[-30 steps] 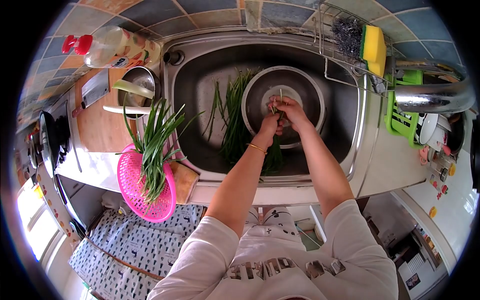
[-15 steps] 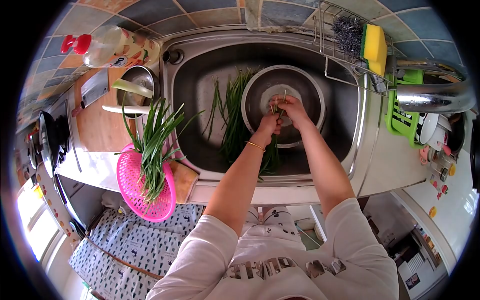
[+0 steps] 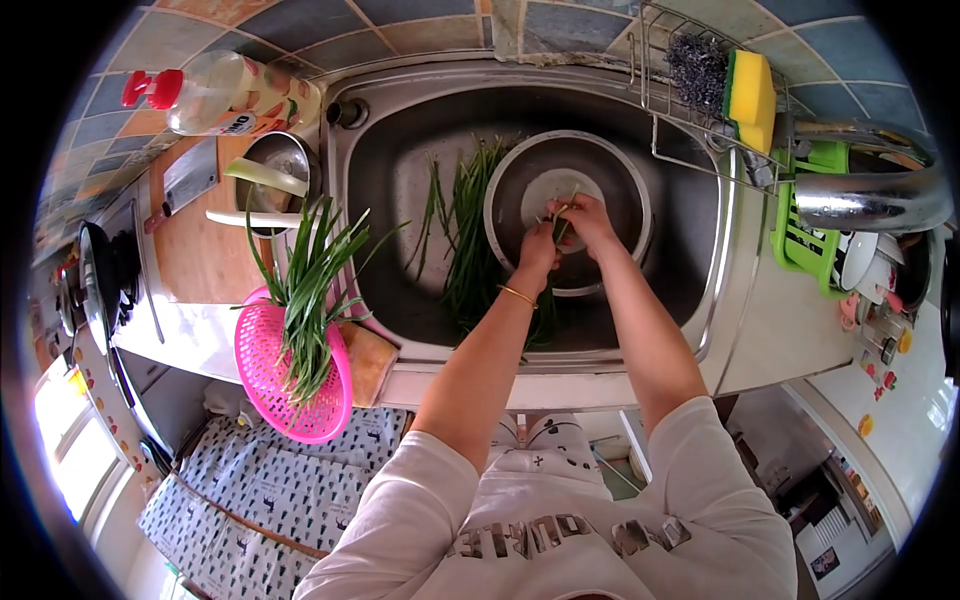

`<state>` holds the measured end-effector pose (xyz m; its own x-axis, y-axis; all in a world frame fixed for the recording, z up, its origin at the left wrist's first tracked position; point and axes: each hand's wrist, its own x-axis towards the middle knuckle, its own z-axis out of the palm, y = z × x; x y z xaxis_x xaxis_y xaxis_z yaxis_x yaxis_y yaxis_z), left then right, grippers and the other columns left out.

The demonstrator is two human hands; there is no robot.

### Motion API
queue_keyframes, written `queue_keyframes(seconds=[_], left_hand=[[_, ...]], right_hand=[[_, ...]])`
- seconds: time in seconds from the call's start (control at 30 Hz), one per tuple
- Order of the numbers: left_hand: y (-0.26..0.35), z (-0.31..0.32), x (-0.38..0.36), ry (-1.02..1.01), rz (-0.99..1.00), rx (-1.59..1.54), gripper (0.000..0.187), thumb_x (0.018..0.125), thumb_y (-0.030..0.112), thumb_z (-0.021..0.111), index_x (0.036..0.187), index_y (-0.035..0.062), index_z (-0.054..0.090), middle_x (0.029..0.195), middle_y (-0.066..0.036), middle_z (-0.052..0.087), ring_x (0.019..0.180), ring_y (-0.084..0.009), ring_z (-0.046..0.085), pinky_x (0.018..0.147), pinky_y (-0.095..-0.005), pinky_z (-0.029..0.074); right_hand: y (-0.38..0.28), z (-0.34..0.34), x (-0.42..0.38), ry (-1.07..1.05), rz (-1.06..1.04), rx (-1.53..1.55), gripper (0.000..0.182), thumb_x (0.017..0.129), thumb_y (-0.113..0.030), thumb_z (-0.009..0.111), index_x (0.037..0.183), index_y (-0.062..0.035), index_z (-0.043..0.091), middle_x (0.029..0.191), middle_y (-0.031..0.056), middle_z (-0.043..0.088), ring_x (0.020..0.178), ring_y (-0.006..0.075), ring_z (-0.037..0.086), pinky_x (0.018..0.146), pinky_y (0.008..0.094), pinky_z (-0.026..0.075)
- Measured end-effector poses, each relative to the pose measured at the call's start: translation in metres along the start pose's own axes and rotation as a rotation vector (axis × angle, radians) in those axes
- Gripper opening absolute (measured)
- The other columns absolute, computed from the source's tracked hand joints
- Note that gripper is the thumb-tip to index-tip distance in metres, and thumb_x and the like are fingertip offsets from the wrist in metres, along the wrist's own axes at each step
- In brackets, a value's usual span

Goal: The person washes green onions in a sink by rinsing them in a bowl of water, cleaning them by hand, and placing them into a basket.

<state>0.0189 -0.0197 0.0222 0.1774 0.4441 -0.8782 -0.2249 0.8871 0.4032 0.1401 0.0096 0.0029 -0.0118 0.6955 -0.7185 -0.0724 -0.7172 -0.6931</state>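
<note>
Over a round metal basin point(image 3: 628, 170) in the sink, both of my hands are close together with their fingers closed. My left hand point(image 3: 538, 248) grips a few green garlic chives; their leaves hang down below the wrist, partly hidden by the forearm. My right hand point(image 3: 585, 222) pinches the stem ends of the chives point(image 3: 562, 222). A larger pile of chives point(image 3: 470, 240) lies in the sink against the basin's left side. More chives point(image 3: 315, 290) rest across a pink colander point(image 3: 258, 350) on the counter to the left.
The steel sink point(image 3: 400, 130) spans the middle. At left are a cutting board point(image 3: 190, 255), cleaver point(image 3: 190, 180), metal pot point(image 3: 285, 150) and plastic bottle point(image 3: 225, 95). At right, a wire rack point(image 3: 665, 130) holds a yellow sponge point(image 3: 752, 95), near a green dish rack point(image 3: 800, 240).
My left hand has shifted slightly, and the stem ends between my fingers have changed angle. The chives hanging under my left forearm have moved a little. The surroundings are unchanged.
</note>
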Motion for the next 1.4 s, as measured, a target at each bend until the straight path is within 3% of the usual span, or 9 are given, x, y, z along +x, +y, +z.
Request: queue_keyframes(seconds=[0.23,0.53,0.67,0.87,0.97,1.07,1.17,1.27,1.4], left_hand=[[0.002,0.003,0.006,0.056,0.114,0.092,0.019,0.095,0.020,0.050,0.103,0.0069,0.061,0.076,-0.002,0.057,0.056,-0.0098,0.049,0.046,-0.0249,0.035],[-0.004,0.006,0.011,0.105,0.200,0.081,0.021,0.095,0.018,0.051,0.107,0.0070,0.063,0.075,0.000,0.057,0.057,-0.0097,0.050,0.048,-0.0251,0.038],[-0.006,0.003,0.013,0.010,0.172,0.127,0.022,0.094,0.015,0.051,0.111,0.0076,0.063,0.083,0.000,0.059,0.066,-0.0092,0.052,0.056,-0.0250,0.041],[-0.010,0.005,0.003,-0.135,0.215,0.116,0.024,0.092,0.006,0.052,0.114,0.0075,0.060,0.098,-0.001,0.062,0.080,-0.0094,0.056,0.066,-0.0248,0.042],[-0.017,-0.004,0.017,-0.200,0.267,0.137,0.025,0.092,0.003,0.051,0.115,0.0064,0.059,0.101,-0.002,0.062,0.086,-0.0106,0.058,0.067,-0.0254,0.043],[-0.003,-0.001,0.004,-0.167,0.175,0.109,0.024,0.093,0.004,0.051,0.115,0.0046,0.059,0.102,-0.003,0.063,0.088,-0.0118,0.060,0.067,-0.0267,0.045],[-0.001,0.003,-0.001,-0.141,0.174,0.080,0.023,0.094,0.006,0.051,0.115,0.0027,0.058,0.100,-0.003,0.063,0.086,-0.0128,0.060,0.066,-0.0276,0.046],[-0.001,0.003,-0.001,-0.153,0.183,0.053,0.022,0.096,0.011,0.051,0.114,0.0015,0.058,0.098,-0.004,0.064,0.083,-0.0134,0.061,0.064,-0.0279,0.046],[-0.004,-0.003,0.005,-0.201,0.163,0.058,0.026,0.099,0.021,0.048,0.115,0.0025,0.057,0.095,-0.004,0.063,0.074,-0.0123,0.057,0.062,-0.0272,0.044]], right_hand=[[0.012,0.008,0.010,0.038,0.019,0.182,0.020,0.095,-0.022,0.056,0.097,-0.0028,0.062,0.076,0.0036,0.061,0.070,0.0144,0.057,0.062,0.0293,0.046],[0.003,0.014,0.003,0.149,-0.047,0.164,0.030,0.098,-0.031,0.052,0.090,-0.0028,0.060,0.074,0.0041,0.058,0.071,0.0153,0.056,0.063,0.0299,0.044],[0.003,0.010,0.001,0.184,-0.071,0.017,0.032,0.096,-0.034,0.054,0.089,-0.0024,0.059,0.077,0.0062,0.062,0.076,0.0168,0.060,0.060,0.0303,0.046],[-0.007,-0.005,0.000,0.116,0.113,0.273,0.041,0.096,-0.044,0.050,0.094,-0.0044,0.059,0.087,0.0099,0.063,0.078,0.0184,0.062,0.060,0.0320,0.049],[-0.018,-0.001,-0.012,0.039,0.012,0.487,0.045,0.095,-0.050,0.049,0.101,-0.0060,0.057,0.092,0.0092,0.064,0.082,0.0181,0.063,0.063,0.0304,0.049],[-0.018,-0.010,-0.014,-0.064,0.051,0.292,0.038,0.092,-0.041,0.058,0.107,-0.0068,0.054,0.101,0.0089,0.064,0.088,0.0173,0.063,0.067,0.0303,0.050],[0.002,-0.011,-0.010,-0.056,-0.134,-0.077,0.031,0.088,-0.029,0.067,0.107,-0.0060,0.057,0.101,0.0076,0.065,0.088,0.0161,0.063,0.069,0.0295,0.049],[-0.004,-0.014,-0.009,-0.075,-0.068,0.003,0.027,0.085,-0.022,0.072,0.103,-0.0037,0.062,0.094,0.0068,0.068,0.082,0.0149,0.064,0.066,0.0292,0.050],[-0.004,-0.021,-0.006,-0.048,0.002,0.053,0.029,0.087,-0.028,0.068,0.097,-0.0009,0.067,0.087,0.0078,0.070,0.071,0.0148,0.065,0.060,0.0285,0.051]])
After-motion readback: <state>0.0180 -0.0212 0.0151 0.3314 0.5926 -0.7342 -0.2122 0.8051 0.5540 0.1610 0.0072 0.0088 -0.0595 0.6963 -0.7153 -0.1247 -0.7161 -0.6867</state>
